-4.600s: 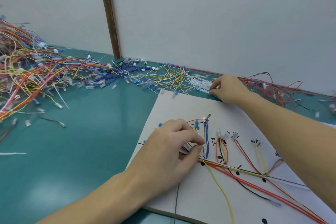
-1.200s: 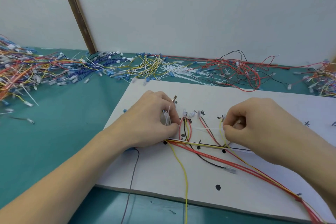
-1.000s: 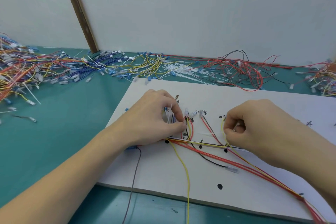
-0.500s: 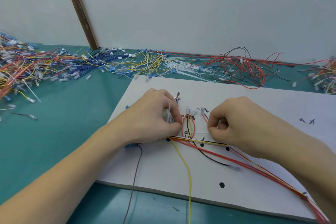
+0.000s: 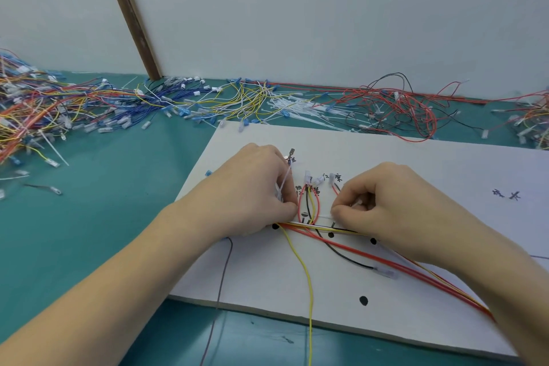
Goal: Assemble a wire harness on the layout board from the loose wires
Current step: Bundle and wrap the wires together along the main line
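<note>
Evidently a white cable tie (image 5: 323,216) is being pinched by the right hand (image 5: 383,205) while the wire bundle (image 5: 309,227) is being pinched by the left hand (image 5: 255,190) on the layout board (image 5: 416,163); many loose wires (image 5: 89,110) are waiting unrouted, so much work is remaining.

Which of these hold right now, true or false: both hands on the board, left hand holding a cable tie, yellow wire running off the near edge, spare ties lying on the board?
1. Both hands are on the layout board. True.
2. The left hand is flat and holds nothing. False: it pinches a white cable tie.
3. A yellow wire runs off the near edge. True.
4. The spare cable ties lie on the board. False: on the green table behind it.
</note>
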Demonstrator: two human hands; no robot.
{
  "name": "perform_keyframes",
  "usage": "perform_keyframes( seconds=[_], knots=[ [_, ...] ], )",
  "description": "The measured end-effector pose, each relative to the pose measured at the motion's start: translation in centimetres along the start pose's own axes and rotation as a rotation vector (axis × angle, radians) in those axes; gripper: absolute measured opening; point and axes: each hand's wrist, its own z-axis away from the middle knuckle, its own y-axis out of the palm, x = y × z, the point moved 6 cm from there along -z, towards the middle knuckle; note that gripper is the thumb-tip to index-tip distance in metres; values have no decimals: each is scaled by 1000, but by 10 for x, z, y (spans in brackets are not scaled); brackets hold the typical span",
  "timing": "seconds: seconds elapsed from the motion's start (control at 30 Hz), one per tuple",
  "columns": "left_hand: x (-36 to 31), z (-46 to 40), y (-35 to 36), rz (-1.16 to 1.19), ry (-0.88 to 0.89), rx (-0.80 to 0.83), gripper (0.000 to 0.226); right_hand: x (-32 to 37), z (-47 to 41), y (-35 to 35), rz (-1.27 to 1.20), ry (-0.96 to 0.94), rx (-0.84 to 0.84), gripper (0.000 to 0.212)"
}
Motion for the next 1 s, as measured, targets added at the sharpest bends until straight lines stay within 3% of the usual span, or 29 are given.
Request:
perform_keyframes(
  seconds=[0.23,0.43,0.73,0.83,1.0],
  knots=[
    [-11,3,6,-274,113,79,16,-7,0,1,24,-21,-55,17],
    [-6,2,3,-203,128,188,12,-2,0,3,115,-83,-109,11],
    [-6,5,-7,-253,153,134,14,-2,-4,13,-8,-124,-77,12],
    [-6,5,-8,-179,163,120,12,-3,-7,14,-8,-147,-71,10],
    [-7,5,-12,154,160,77,6,1,-10,16,-12,-193,-21,13]
  ],
)
